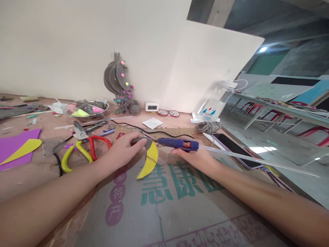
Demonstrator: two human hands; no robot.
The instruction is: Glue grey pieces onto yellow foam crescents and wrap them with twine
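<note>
My left hand (123,148) pinches a grey curved piece (142,140) that has a yellow crescent-shaped foam piece (149,161) stuck to it, held just above the cardboard sheet (180,202). My right hand (197,158) grips a blue glue gun (177,144) lying sideways, its nozzle pointing left at the grey and yellow piece. A long clear glue stick (257,160) runs out of the gun's back to the right.
Pliers with yellow handles (73,151) and red-handled scissors (99,144) lie left of my left hand. Purple foam (15,144), a metal bowl (87,111), a grey decorated ornament (119,82), a small clock (152,107), twine (207,127) and a phone (235,149) surround the work spot.
</note>
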